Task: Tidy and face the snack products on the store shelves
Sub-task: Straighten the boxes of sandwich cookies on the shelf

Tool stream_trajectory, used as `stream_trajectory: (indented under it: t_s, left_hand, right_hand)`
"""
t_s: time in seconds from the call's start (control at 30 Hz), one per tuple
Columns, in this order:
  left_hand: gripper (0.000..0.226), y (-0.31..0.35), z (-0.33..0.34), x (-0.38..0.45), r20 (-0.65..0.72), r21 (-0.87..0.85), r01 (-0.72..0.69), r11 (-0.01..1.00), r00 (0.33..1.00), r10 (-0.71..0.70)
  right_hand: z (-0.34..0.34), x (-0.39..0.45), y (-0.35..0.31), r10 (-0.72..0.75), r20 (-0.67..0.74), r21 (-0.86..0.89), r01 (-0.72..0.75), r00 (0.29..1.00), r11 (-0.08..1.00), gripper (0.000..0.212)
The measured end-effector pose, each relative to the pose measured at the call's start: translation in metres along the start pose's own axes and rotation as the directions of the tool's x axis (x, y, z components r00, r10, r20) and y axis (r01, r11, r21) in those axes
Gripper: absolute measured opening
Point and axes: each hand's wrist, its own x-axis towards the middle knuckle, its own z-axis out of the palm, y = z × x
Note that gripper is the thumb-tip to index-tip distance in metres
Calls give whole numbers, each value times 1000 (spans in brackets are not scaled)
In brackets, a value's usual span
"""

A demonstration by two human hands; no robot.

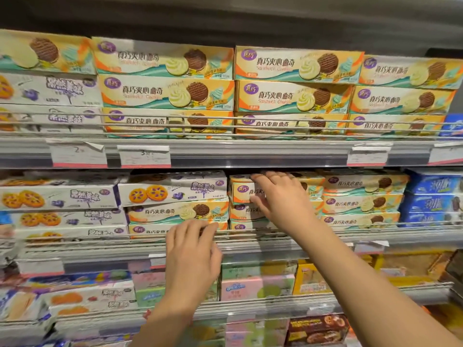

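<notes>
Head view: nearest, the left hand [191, 256] lies with loosely bent fingers over the grey wire shelf rail [100, 242], holding nothing. At one o'clock from it, the right hand [280, 196] grips a yellow-orange cardboard sandwich-cookie box [240, 190] atop the middle-shelf stack.

R hand [278, 196]: at 12 o'clock of centre, fingers [260, 180] curled on top sandwich cookie box [241, 190], middle shelf.
L hand [191, 249]: at 6 o'clock, fingers over wire rail [350, 230] by lower cookie box [150, 231].
Top shelf [275, 154]: yellow cookie stacks [293, 93], 3 high.
9 o'clock: white blueberry boxes [172, 187].
3 o'clock: blue boxes [433, 199].
</notes>
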Motion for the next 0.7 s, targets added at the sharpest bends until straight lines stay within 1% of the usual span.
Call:
stream_trajectory:
  t_s: [0.1, 0.17, 0.23, 0.3, 0.37, 0.4, 0.53, 0.7]
  left_hand:
    - [38, -10, -26, 33, -186, 45, -26, 999, 982, 34]
    - [43, -22, -36, 57, -211, 124, -37, 992, 975, 63]
    - [49, -35, -37, 76, -147, 232, -36, 972, 987, 71]
    - [48, -45, -32, 87, -38, 323, -19, 946, 999, 33]
    - [46, -50, -27, 89, 38, 362, -16, 932, 999, 2]
    - [44, -51, -25, 89, 44, 364, -14, 931, 999, -2]
    - [39, -51, -25, 89, -11, 320, 4, 948, 1000, -1]
    - [47, -55, -30, 92, 5, 317, -26, 948, 1000, 25]
  right_hand:
    - [3, -2, -1, 21, -23, 23, -20, 1000, 1000, 48]
    - [4, -2, -2, 24, -34, 37, -23, 999, 999, 48]
    - [4, -2, -3, 35, -47, 47, -32, 998, 998, 47]
    - [5, -4, -3, 45, -64, 59, -41, 997, 997, 47]
    - [5, -4, -2, 52, -78, 62, -47, 996, 997, 46]
    - [5, -4, -2, 56, -83, 54, -51, 995, 997, 46]
    - [6, 2, -6, 79, -76, -2, -80, 994, 997, 46]
    - [9, 5, -9, 97, -62, -35, -99, 993, 994, 47]
